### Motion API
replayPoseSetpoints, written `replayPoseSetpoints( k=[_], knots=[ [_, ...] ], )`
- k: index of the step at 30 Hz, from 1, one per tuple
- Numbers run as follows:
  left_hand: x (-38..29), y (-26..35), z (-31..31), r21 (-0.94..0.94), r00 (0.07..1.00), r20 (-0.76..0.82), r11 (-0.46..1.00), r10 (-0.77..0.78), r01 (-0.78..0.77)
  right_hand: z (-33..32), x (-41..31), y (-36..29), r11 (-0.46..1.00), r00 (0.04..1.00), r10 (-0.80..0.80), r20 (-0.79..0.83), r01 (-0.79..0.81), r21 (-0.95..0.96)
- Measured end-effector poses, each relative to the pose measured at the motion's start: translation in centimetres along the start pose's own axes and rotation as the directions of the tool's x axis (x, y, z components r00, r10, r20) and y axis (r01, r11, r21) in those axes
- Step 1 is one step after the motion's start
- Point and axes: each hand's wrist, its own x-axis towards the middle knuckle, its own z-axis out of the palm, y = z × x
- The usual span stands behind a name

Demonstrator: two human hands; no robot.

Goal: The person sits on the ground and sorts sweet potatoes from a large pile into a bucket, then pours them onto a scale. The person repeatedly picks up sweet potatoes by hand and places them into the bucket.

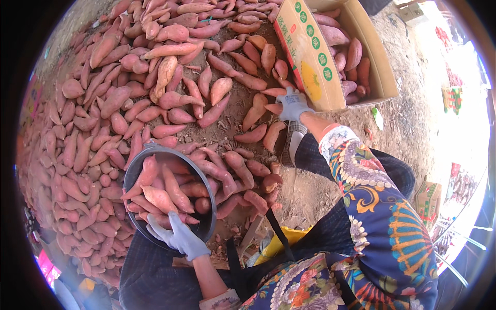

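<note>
My left hand (176, 237), in a pale grey glove, lies over the near rim of a dark plastic bucket (214, 217). Its fingers are spread, and their tips touch sweet potatoes (159, 198) piled inside. In a matching glove, my right hand (293, 104) reaches down beside the printed wall of a cardboard carton (288, 50). The ends of two sweet potatoes (274, 109) stick out to the left from under that hand. Its palm side is hidden, so its hold on them is unclear. More sweet potatoes (353, 54) lie inside the carton.
A large heap of sweet potatoes (116, 100) covers the dirt ground on the left and at the top. Several loose ones (255, 112) lie between bucket and carton. My shoe (288, 147) is close to the carton. Another carton (428, 203) stands at the right, and a yellow bag (285, 242) lies below.
</note>
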Motion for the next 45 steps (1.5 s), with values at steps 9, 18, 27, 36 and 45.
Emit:
replayPoseSetpoints(
  k=[9,18,27,36,45],
  knots=[
    [-0.2,1.1,-0.3,-0.271,0.996,-0.062,0.960,0.057,-0.072,-5.7,-12.1,-19.3,-0.399,0.924,-0.365,-0.114,-0.044,0.916],
    [0.9,-0.9,-2.0,-0.299,0.998,-0.008,0.952,0.060,-0.059,-6.3,-7.2,-15.5,0.748,0.913,-0.345,-0.216,0.407,0.524],
    [0.1,0.5,-0.6,-0.239,1.000,-0.001,0.971,0.028,-0.028,1.8,2.1,-7.4,0.742,0.873,-0.482,0.078,0.454,-0.494],
    [0.3,0.8,-1.0,-0.258,0.997,-0.013,0.964,-0.071,0.065,-6.9,-0.7,-7.6,-0.417,0.763,-0.632,0.135,-0.482,0.770],
    [0.1,0.5,-1.0,-0.262,0.999,0.004,0.965,0.032,-0.029,-17.8,-5.1,-1.0,-0.234,0.937,-0.350,-0.009,-0.078,0.969]
  ],
)
